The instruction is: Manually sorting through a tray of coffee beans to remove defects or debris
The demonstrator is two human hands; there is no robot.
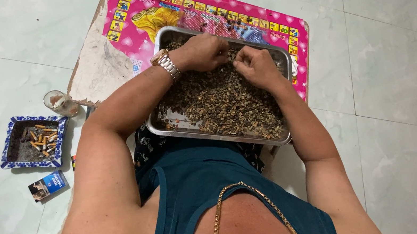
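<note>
near the middle of the frame, both curled hands rest on the brown seeds (220, 102) heaped in the metal tray (166, 125), left hand (206, 51) and right hand (255, 65) close together, fingers pinched shut on small bits, the heap spreading below them.

Bright even indoor light, soft shadows, mild floor glare, sharp focus
</note>
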